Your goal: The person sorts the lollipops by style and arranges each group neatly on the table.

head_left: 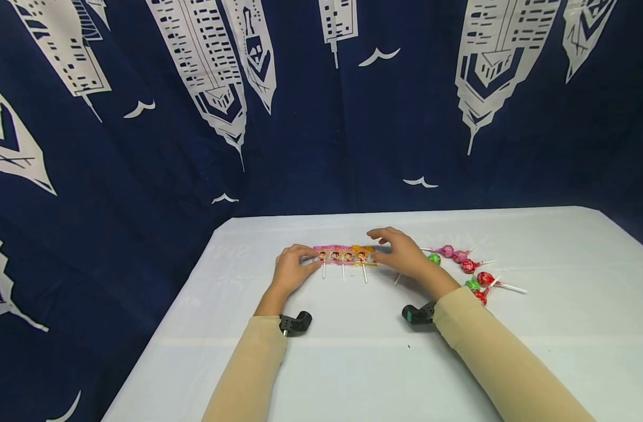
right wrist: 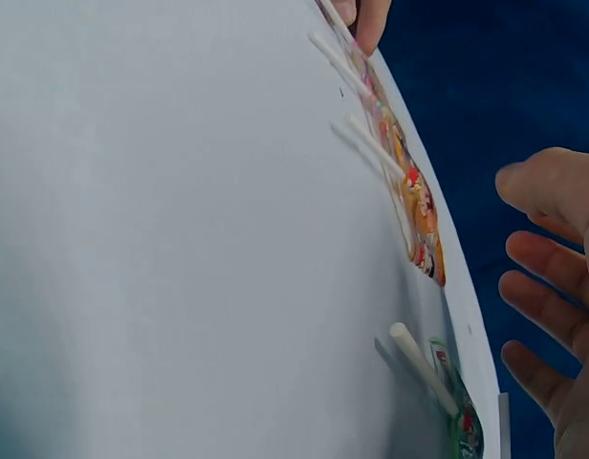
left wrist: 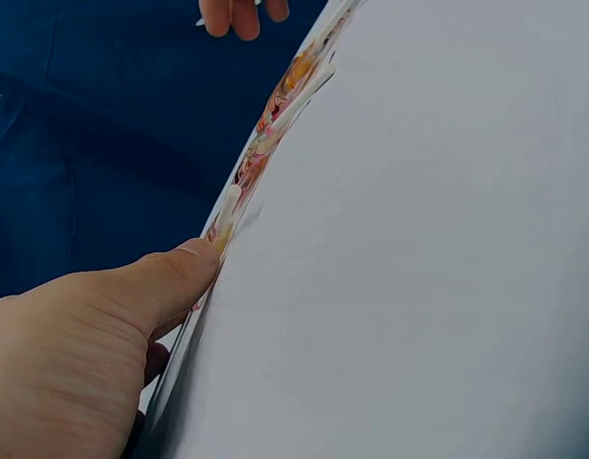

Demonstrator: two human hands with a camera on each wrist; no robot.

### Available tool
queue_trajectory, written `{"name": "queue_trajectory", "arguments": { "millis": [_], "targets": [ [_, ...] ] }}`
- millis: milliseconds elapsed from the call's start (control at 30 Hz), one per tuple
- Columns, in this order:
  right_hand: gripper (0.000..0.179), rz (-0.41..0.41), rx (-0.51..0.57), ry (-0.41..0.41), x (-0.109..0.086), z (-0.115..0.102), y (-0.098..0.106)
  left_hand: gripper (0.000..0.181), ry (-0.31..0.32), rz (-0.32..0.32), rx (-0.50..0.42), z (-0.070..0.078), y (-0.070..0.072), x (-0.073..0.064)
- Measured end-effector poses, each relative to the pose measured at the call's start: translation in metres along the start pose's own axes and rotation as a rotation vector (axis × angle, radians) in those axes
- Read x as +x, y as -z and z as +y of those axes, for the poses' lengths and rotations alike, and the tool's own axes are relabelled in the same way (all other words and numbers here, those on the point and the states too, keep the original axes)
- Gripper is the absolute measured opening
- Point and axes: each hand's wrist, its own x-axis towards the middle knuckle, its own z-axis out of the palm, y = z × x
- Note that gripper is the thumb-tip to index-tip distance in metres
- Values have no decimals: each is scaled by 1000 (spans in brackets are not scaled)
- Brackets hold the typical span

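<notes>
A row of lollipops (head_left: 347,255) in flat clear wrappers, pink to orange with printed faces, lies on the white table, white sticks toward me. At its left end, my left hand (head_left: 292,271) pinches the leftmost lollipop (left wrist: 222,229), thumb on the near side. My right hand (head_left: 405,253) is by the orange lollipop (head_left: 362,255) at the right end, fingers spread and holding nothing; the right wrist view shows a gap between thumb and wrapper. Below that hand lies a green-wrapped lollipop (right wrist: 467,430), partly hidden by the hand in the head view.
Several round lollipops lie right of my right forearm: a purple one (head_left: 446,251), red ones (head_left: 469,266) and a green one (head_left: 472,285), sticks pointing various ways. The white table (head_left: 353,369) ends at a dark blue curtain (head_left: 310,146) with white building prints.
</notes>
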Motion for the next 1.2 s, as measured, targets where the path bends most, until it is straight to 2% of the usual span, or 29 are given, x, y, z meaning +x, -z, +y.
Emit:
{"name": "queue_trajectory", "arguments": {
  "millis": [533, 833, 1200],
  "targets": [
    [38, 66, 28, -30, -26, -6, 8, 25, 10, 0, 11, -2, -2, 1],
    [35, 80, 40, -53, -40, 1, 14, 25, 7, 0, 4, 0, 0, -1],
    [33, 95, 91, -85, -47, 12, 16, 25, 5, 2, 11, 0, -1, -1]
  ]
}}
